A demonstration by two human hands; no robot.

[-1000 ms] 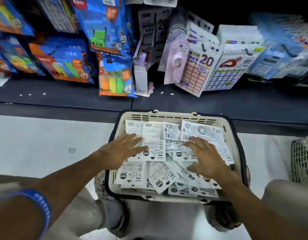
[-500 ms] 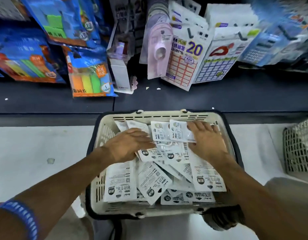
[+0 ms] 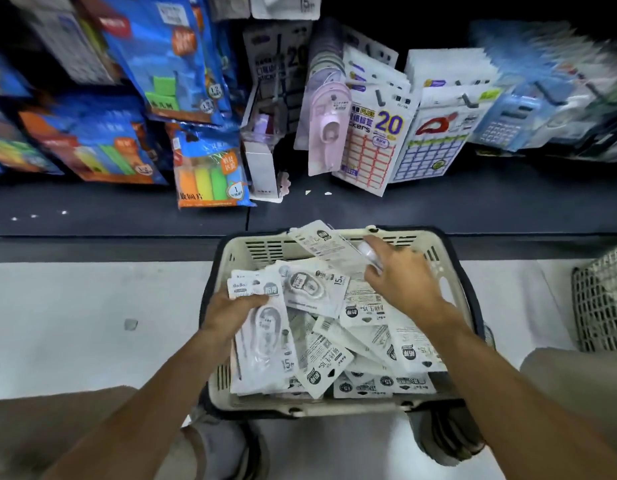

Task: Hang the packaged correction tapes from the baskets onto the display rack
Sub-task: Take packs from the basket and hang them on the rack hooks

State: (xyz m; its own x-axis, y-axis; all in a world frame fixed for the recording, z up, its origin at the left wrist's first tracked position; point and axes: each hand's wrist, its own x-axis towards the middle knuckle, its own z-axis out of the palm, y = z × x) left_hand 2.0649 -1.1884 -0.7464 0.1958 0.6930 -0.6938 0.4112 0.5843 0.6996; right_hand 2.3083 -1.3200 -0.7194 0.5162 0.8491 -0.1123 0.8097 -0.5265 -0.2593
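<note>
A cream plastic basket on the floor holds several white packaged correction tapes in a loose heap. My left hand grips a small stack of correction tape packs at the basket's left side, thumb on top of them. My right hand is over the far right of the basket and pinches one correction tape pack lifted above the far rim. The display rack with hanging stationery stands behind the basket.
A dark shelf base runs across behind the basket. Blue sticky-note packs hang at the left, label sheets in the middle. A second mesh basket stands at the right edge. My knees flank the basket.
Both hands lay flat on the packs before. Now the left hand has gathered a stack and raised it, and the right hand has lifted one pack toward the far rim.
</note>
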